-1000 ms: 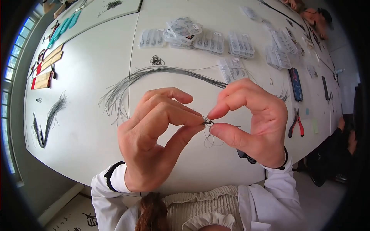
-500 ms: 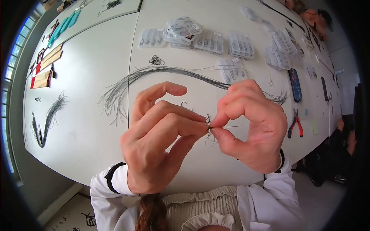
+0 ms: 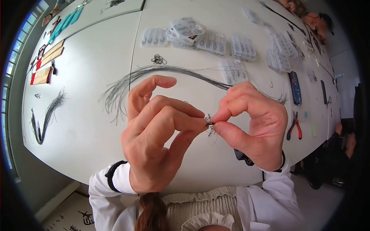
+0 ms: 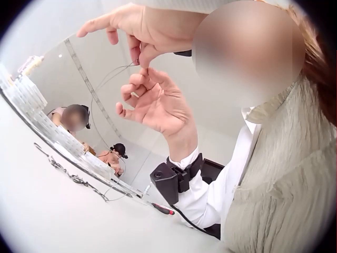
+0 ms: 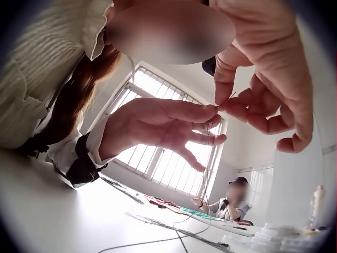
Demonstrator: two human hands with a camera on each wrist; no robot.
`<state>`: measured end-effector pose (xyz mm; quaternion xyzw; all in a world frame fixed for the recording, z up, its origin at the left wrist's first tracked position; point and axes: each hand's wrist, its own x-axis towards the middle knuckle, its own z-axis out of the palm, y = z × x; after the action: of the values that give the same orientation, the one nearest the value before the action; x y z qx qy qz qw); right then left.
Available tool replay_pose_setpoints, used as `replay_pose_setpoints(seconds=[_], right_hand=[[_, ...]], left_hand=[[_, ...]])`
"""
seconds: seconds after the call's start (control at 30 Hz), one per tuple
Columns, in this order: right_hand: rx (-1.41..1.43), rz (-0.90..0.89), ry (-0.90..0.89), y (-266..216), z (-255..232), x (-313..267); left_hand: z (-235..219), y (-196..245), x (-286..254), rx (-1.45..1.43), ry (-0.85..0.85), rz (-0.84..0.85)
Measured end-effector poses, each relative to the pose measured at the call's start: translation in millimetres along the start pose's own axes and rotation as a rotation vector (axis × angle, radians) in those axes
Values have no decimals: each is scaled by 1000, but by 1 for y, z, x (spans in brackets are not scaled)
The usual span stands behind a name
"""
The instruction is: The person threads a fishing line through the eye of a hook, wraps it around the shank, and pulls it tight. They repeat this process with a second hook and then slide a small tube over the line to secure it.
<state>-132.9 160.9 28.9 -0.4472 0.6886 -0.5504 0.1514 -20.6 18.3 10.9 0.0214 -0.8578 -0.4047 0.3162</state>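
Observation:
The left hand [image 3: 160,138] pinches a small dark piece [image 3: 209,124] with thin line between thumb and fingers; its index finger side stays close to the right fingertips. The right hand [image 3: 256,125] pinches the same spot from the other side, thumb and index finger meeting at the piece. Thin line [image 3: 212,134] loops below the fingertips. In the left wrist view the two hands meet at the fingertips, and a fine line [image 4: 108,76] hangs from them. In the right wrist view long line [image 5: 205,184] drops from the pinch. Fingers hide most of the piece.
Behind the hands lies a long bundle of dark strands [image 3: 173,70]. Clear plastic boxes [image 3: 210,41] stand further back. Red-handled pliers [image 3: 295,127] and a dark phone-like case [image 3: 295,87] are on the right; another strand bundle [image 3: 48,115] lies left.
Both hands stay close together. The line end that stuck out to the right past the right fingertips half a second ago no longer shows, and the view has shifted slightly.

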Motion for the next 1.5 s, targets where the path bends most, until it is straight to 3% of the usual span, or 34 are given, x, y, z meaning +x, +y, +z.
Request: replay_pose_setpoints(seconds=[0.17,0.37,0.47,0.7,0.97,1.4,1.5], right_hand=[[54,79,-5,-1,2,-1],[94,108,-61,3,0,-1],[157,199,-53,2,1,-1],[104,180,-56,4,0,-1],[292,290,-63,-2,-2,2],[180,217,-83,4,-1,0],[245,351,-145,4,-6,4]], left_hand=[[1,3,-2,114,43,78],[-5,11,-3,380,-45,177],[-4,10,-4,373,-47,183],[-1,4,-1,307,-87,164],[2,-2,1,77,17,87],[3,0,0,143,-2,141],[2,2,0,201,-40,158]])
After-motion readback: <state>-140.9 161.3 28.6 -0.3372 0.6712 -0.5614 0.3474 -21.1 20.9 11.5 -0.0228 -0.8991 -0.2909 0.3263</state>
